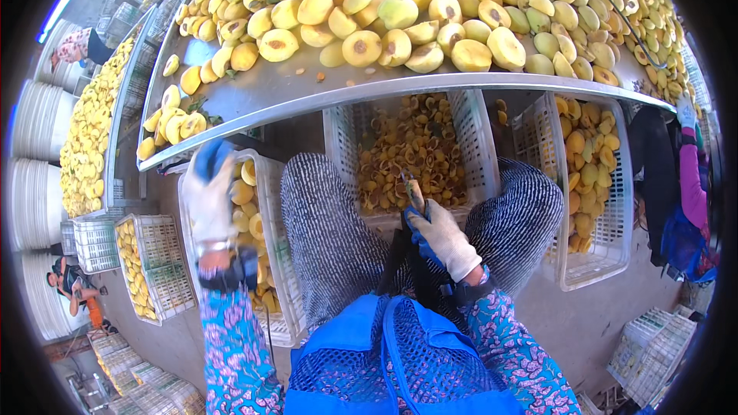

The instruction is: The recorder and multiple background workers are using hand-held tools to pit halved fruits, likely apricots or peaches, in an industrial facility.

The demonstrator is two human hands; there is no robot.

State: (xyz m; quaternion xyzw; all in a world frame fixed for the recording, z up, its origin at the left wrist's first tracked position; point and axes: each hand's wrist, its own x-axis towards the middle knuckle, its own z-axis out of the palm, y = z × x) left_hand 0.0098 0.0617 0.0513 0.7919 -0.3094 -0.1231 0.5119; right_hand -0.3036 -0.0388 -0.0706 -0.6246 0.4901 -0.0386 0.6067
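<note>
My right hand (443, 236), in a white knit glove with blue coating, grips a small hand tool (414, 191) with a metal tip, likely a pitting knife. Below its tip is a white plastic crate (478, 144) between my knees, with brown-yellow peach pieces and pits (409, 155) inside. My left hand (212, 190), gloved alike and blurred by motion, is over the near edge of a crate of peach halves (245, 207), just below the metal table's rim (242, 129). Its fingers are too blurred to show whether anything is in them.
Halved yellow peaches (398, 11) cover much of the metal table ahead. Another peach crate (594, 268) stands by my right knee. A co-worker's gloved hand (686, 110) is at the table's right end. Farther left are a second peach-laden table (92, 132) and a seated person (75, 288).
</note>
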